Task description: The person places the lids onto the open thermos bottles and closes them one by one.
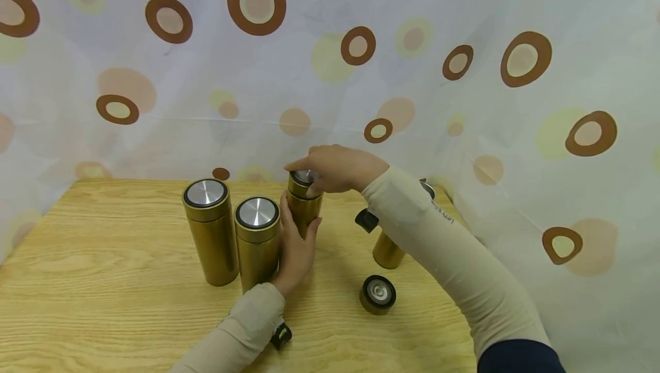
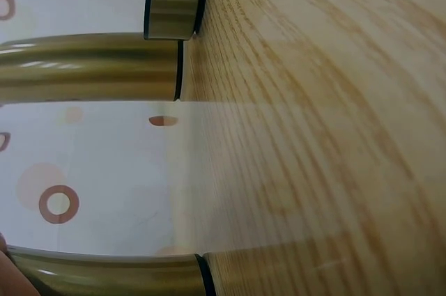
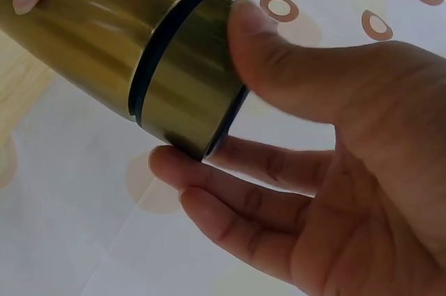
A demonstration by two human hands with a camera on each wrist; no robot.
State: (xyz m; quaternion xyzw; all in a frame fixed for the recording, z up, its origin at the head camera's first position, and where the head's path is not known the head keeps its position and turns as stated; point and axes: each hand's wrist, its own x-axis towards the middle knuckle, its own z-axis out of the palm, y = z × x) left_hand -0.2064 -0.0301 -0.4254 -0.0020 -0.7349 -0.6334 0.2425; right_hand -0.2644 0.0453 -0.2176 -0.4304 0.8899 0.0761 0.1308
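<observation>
A gold thermos bottle stands on the table with its silver-topped lid on. My left hand holds the bottle's body low down, fingers on one side and thumb on the other. From above, my right hand grips the lid. In the right wrist view its thumb lies on one side of the lid and fingertips touch the other; a thin dark gap shows between lid and body. Left of my hands stand two more capped thermos bottles, a nearer one and a farther one.
Behind my right forearm stands another gold bottle, its upper part mostly hidden. A loose lid lies on the wooden table in front of it, ringed inner side up. A patterned cloth hangs behind the table.
</observation>
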